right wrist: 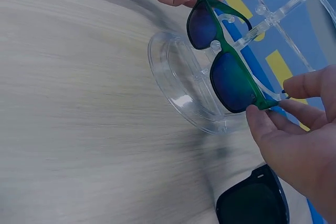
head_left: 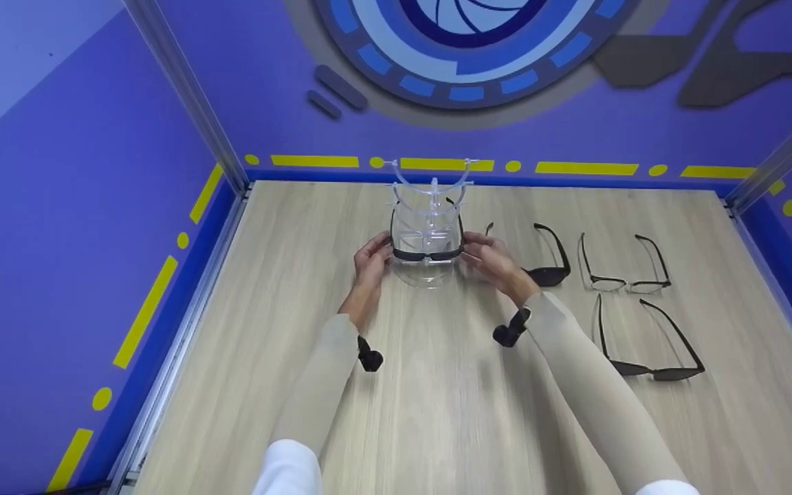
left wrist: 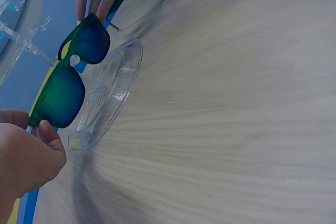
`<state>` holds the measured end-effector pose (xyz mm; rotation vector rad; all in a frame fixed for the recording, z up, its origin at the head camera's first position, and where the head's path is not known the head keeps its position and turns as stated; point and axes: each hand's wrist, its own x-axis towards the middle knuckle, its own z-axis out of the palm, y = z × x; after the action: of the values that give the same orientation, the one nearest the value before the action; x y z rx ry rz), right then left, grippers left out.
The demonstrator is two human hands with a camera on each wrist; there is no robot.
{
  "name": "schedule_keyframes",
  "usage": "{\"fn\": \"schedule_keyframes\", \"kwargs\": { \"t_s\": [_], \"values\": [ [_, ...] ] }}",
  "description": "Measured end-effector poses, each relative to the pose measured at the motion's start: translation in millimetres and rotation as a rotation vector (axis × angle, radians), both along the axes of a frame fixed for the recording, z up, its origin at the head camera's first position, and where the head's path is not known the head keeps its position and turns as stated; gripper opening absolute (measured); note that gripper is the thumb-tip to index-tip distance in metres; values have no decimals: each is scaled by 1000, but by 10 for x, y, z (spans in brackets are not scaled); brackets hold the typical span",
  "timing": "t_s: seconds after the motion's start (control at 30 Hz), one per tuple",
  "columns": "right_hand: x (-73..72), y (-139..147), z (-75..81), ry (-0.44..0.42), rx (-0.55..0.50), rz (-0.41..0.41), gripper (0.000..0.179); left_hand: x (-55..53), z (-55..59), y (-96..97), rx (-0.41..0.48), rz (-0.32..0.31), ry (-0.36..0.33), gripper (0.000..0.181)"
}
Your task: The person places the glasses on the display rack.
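No text, label, brand or number can be read. Any marking on the green-framed sunglasses with blue lenses point(right wrist: 230, 74) is too small to tell.

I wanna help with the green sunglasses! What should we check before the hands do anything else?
1. Left hand grips one end of the green sunglasses: ok.
2. Right hand holds the other end: ok.
3. Clear stand upright on the table: ok.
4. Nose bridge lined up with the stand's little knob: looks ok.
5. Stand carrying the sunglasses' weight, so hands could let go: cannot tell.
6. Three other pairs apart from the stand: ok.
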<state>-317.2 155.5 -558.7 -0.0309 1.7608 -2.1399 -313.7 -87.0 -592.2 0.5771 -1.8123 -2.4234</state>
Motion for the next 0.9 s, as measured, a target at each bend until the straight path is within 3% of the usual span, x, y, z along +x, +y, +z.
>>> {"fn": "schedule_keyframes", "kwargs": {
  "t_s": [0.23,0.43,0.63,0.77,0.9],
  "values": [
    [15,79,73,-38,2,45,55,48,31,-79,19,38,-9,31],
    [146,235,183,-59,16,102,53,186,40,-165,-56,-1,-10,24],
    [421,495,251,-14,57,243,55,468,20,-177,-100,-158,-17,29],
    [588,808,274,18,76,326,57,665,21,-159,-135,-288,-22,31],
    [674,1171,279,65,65,372,55,794,22,-106,-162,-389,-1,29]
  ]
}}
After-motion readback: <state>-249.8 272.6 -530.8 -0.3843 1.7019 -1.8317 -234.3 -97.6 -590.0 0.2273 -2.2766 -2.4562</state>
